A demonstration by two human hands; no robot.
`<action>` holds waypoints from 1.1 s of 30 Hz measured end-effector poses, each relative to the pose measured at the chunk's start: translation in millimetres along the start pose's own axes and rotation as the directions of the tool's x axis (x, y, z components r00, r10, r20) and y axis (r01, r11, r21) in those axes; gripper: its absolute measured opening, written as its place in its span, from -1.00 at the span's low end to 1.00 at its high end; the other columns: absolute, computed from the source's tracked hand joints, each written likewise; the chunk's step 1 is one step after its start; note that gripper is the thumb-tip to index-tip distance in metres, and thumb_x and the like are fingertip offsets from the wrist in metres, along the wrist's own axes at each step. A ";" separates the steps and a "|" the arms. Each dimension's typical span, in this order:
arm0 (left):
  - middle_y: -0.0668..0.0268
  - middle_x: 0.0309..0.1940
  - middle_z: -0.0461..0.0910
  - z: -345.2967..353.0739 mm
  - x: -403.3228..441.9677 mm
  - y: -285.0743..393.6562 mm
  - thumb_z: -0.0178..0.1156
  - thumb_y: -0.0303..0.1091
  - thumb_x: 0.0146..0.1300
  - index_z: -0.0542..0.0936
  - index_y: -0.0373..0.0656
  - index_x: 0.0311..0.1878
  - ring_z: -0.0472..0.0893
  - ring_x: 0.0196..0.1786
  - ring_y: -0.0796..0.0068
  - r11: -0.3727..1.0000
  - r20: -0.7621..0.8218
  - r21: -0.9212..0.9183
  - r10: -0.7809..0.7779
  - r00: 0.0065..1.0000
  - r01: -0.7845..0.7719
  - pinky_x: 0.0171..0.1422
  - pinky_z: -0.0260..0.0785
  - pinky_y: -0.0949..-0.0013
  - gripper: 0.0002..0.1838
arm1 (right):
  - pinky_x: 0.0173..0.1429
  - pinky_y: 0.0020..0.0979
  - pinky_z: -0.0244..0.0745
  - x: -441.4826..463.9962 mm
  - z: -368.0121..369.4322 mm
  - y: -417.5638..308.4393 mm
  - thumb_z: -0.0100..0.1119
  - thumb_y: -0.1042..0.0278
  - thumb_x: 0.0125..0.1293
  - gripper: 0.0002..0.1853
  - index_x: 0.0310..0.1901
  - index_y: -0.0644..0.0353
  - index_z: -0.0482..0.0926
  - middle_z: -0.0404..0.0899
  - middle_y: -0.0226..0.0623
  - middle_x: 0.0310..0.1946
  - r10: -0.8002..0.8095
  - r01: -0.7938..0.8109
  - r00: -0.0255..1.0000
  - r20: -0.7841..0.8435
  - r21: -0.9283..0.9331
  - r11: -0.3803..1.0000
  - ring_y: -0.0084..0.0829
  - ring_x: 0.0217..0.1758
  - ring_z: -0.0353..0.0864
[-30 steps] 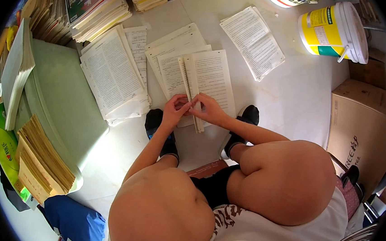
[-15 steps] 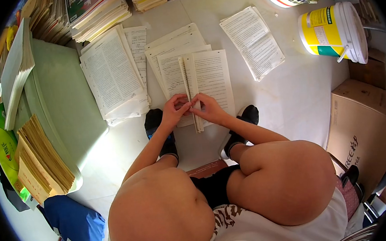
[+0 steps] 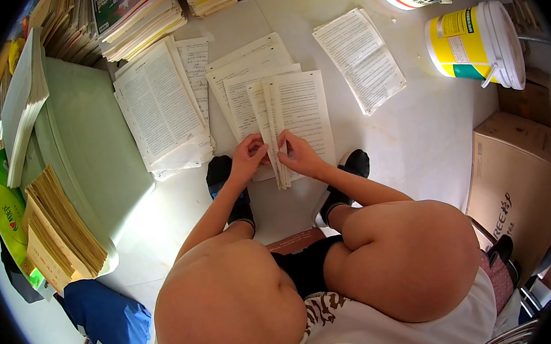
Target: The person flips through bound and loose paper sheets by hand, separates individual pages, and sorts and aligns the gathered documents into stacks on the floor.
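Folded printed sheets (image 3: 271, 107) stand partly raised on a flat printed page (image 3: 302, 102), between my two hands. My left hand (image 3: 248, 158) is at their lower left side, its fingers curled with the thumb and fingertips close to the paper edge. On the other side my right hand (image 3: 297, 154) pinches the lower part of the folded sheets between thumb and fingers. More loose pages (image 3: 250, 57) lie beneath and behind. The fingertips of my left hand are partly hidden against the paper.
Printed stacks lie at left (image 3: 160, 103) and right (image 3: 360, 58). Paper piles (image 3: 141, 27) stand at the back. A yellow-white bucket (image 3: 463, 44) and cardboard box (image 3: 515, 179) are at right. A green container (image 3: 88, 141) is at left. My shoes flank the pages.
The raised sheets have fanned wider, with one leaf spread to the left. My hands have moved slightly apart at the fingertips.
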State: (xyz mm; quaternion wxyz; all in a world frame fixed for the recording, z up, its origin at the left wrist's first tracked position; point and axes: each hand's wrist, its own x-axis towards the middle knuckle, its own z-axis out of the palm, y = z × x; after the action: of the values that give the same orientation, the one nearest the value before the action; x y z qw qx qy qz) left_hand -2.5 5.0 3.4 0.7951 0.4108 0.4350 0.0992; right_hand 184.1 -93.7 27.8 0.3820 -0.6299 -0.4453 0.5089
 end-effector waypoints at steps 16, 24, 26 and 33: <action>0.24 -0.07 0.68 -2.2 -0.7 2.0 0.02 -0.34 0.62 0.51 -0.20 0.31 0.75 -0.18 0.45 1.000 0.054 -0.004 0.013 0.998 -0.013 -0.11 0.64 0.41 -0.69 | -0.16 -0.28 0.52 0.5 -1.8 -3.3 0.28 0.43 0.34 -0.67 0.06 0.17 0.40 0.53 -0.21 -0.29 0.012 -0.011 1.000 0.015 -0.064 0.998 -0.29 -0.32 0.56; 0.25 -0.06 0.68 4.5 -1.4 -4.2 0.24 -0.29 0.52 0.51 -0.29 0.27 0.71 -0.11 0.54 0.951 0.002 0.251 0.188 0.982 -0.182 -0.09 0.63 0.41 -0.61 | -0.03 -0.31 0.61 -0.6 4.4 -3.3 0.26 0.40 0.45 -0.29 0.53 0.13 0.14 0.57 -0.22 -0.25 -0.011 0.010 1.000 0.005 0.137 0.991 -0.34 -0.21 0.65; 0.25 -0.06 0.68 4.8 -2.8 -3.1 0.26 -0.29 0.51 0.51 -0.29 0.26 0.70 -0.10 0.55 0.954 0.001 0.244 0.179 0.984 -0.174 -0.09 0.62 0.43 -0.61 | -0.03 -0.33 0.62 -0.3 5.2 -0.1 0.27 0.43 0.44 -0.28 0.54 0.14 0.14 0.58 -0.23 -0.25 -0.011 0.013 1.000 -0.016 0.181 0.983 -0.36 -0.21 0.65; 0.24 -0.08 0.69 1.4 0.7 -6.4 0.31 -0.31 0.46 0.54 -0.31 0.23 0.71 -0.12 0.54 0.994 -0.036 0.099 0.050 0.998 -0.047 -0.13 0.65 0.44 -0.61 | -0.08 -0.37 0.61 1.4 5.6 4.3 0.33 0.43 0.41 -0.28 0.50 0.19 0.18 0.57 -0.27 -0.28 0.032 -0.031 0.999 -0.002 0.163 0.986 -0.43 -0.26 0.64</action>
State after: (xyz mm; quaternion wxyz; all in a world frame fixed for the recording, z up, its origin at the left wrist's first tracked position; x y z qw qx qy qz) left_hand -2.3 0.4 -1.3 0.7628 0.4578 0.4445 0.1049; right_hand 179.5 -93.6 22.3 0.4252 -0.6045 -0.3914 0.5483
